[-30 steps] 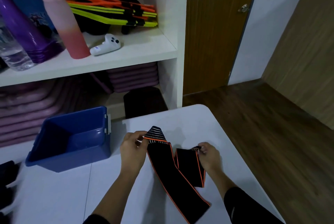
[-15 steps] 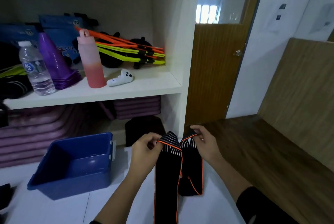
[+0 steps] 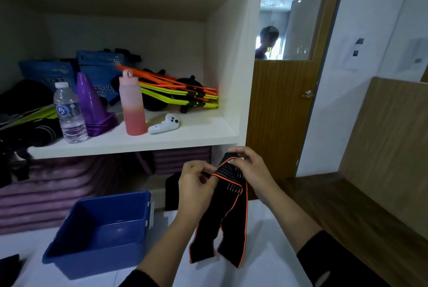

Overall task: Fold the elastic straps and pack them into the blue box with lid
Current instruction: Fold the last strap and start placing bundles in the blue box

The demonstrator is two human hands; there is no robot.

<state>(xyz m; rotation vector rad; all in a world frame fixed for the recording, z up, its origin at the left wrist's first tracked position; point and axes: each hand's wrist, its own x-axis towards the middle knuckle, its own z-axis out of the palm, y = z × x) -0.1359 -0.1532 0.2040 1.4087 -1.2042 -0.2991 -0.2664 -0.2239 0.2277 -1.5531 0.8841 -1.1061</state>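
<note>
A black elastic strap (image 3: pixel 223 219) with orange edges hangs doubled in the air over the white table (image 3: pixel 261 270). My left hand (image 3: pixel 196 184) pinches its striped top end from the left. My right hand (image 3: pixel 252 168) pinches the other end right beside it, so the two ends meet. Both lower folds dangle down to about table height. The blue box (image 3: pixel 102 233) stands open on the table to the left of my hands, with nothing visible inside. No lid is in view.
A white shelf unit (image 3: pixel 143 140) behind the table holds a water bottle (image 3: pixel 69 113), purple cones (image 3: pixel 92 106), a pink bottle (image 3: pixel 133 103), a white controller (image 3: pixel 164 124) and orange-yellow rods (image 3: pixel 183 92). Purple mats (image 3: pixel 46 189) lie below. A wooden door (image 3: pixel 282 113) stands right, a person behind its window.
Both hands lifted the strap off the table and brought its two ends together. The camera view tilted upward, showing more of the shelf and door.
</note>
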